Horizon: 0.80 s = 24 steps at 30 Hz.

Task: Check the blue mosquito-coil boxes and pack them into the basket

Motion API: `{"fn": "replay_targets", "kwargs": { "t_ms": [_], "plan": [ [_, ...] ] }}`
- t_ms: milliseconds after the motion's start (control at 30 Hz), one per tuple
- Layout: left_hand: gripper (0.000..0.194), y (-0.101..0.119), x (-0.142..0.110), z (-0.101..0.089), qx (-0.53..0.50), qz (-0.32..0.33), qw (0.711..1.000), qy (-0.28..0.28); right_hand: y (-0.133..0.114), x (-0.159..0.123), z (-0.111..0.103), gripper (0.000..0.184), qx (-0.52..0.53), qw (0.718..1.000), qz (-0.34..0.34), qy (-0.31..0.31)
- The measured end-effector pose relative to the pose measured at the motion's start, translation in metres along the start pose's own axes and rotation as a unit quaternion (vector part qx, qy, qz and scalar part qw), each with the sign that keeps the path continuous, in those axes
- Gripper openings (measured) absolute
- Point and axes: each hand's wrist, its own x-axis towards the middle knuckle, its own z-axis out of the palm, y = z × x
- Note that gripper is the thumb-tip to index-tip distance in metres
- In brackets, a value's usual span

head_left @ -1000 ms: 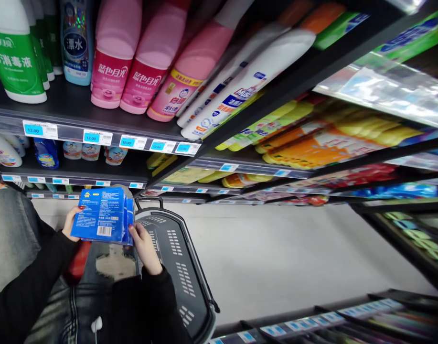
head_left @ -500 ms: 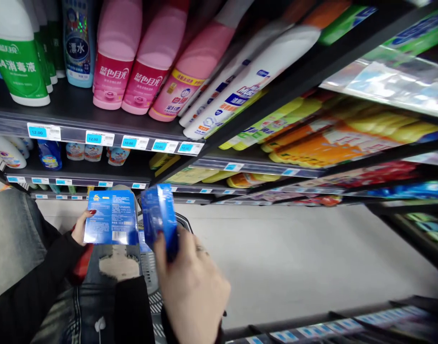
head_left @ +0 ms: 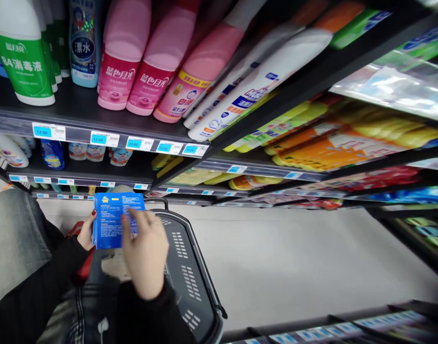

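My left hand (head_left: 86, 232) grips the left edge of a flat blue box (head_left: 113, 220) with white print, held upright above my lap. My right hand (head_left: 145, 253) lies in front of the box's right side, fingers stretched out towards it and slightly blurred; I see nothing in it. A dark grey shopping basket (head_left: 190, 272) with slotted walls stands just right of my hands, its handle (head_left: 161, 200) raised at the far end. My black sleeves and ripped jeans fill the lower left.
A black store shelf (head_left: 79, 122) with blue price tags runs across the top, with pink bottles (head_left: 120, 71), a green-label bottle (head_left: 25, 57) and white bottles (head_left: 247, 91). Yellow and orange packs (head_left: 312, 138) lie further right. Pale floor (head_left: 293, 258); another shelf edge (head_left: 329, 327) at bottom right.
My right hand took one blue box off the stack, carried it right, and now returns towards the remaining box without it. The left hand stayed put with its box.
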Motion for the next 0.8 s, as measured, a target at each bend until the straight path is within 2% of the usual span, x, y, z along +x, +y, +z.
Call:
{"fn": "replay_targets", "kwargs": {
  "t_ms": [67,100,167,233,300,367,500,567,633,700,800],
  "plan": [
    [0.034,0.001,0.002,0.0,0.008,-0.007,1.0,0.026,0.037,0.015,0.006,0.045,0.102,0.99,0.092,-0.002],
    [0.033,0.001,0.002,0.0,0.018,-0.004,0.999,0.032,0.053,0.019,0.013,0.049,0.185,0.974,0.121,-0.044],
    [0.032,0.003,0.002,0.002,0.046,0.02,0.998,0.024,0.077,0.021,0.028,0.052,0.35,0.913,0.165,-0.129],
    [0.034,0.008,0.0,0.006,0.088,0.054,0.995,0.008,0.086,0.016,0.04,0.054,0.459,0.848,0.207,-0.163],
    [0.038,0.015,-0.004,0.011,0.146,0.077,0.986,-0.007,0.085,0.009,0.045,0.058,0.503,0.816,0.242,-0.147],
    [0.041,0.022,-0.009,0.014,0.189,0.077,0.979,-0.012,0.081,0.004,0.047,0.057,0.517,0.807,0.257,-0.124],
    [0.028,0.03,-0.012,0.013,0.162,-0.008,0.987,0.016,0.09,0.003,0.05,0.05,0.552,0.778,0.291,-0.074],
    [0.024,0.03,-0.01,0.008,0.122,-0.05,0.991,0.036,0.102,0.003,0.056,0.049,0.527,0.781,0.326,-0.074],
    [0.026,0.03,-0.006,0.004,0.087,-0.063,0.993,0.046,0.112,0.004,0.06,0.044,0.46,0.82,0.32,-0.113],
    [0.026,0.03,-0.003,0.001,0.063,-0.063,0.995,0.05,0.115,0.002,0.061,0.037,0.389,0.868,0.263,-0.159],
    [0.023,0.031,0.001,0.0,0.047,-0.052,0.996,0.059,0.107,-0.001,0.056,0.036,0.302,0.919,0.192,-0.167]
  ]
}}
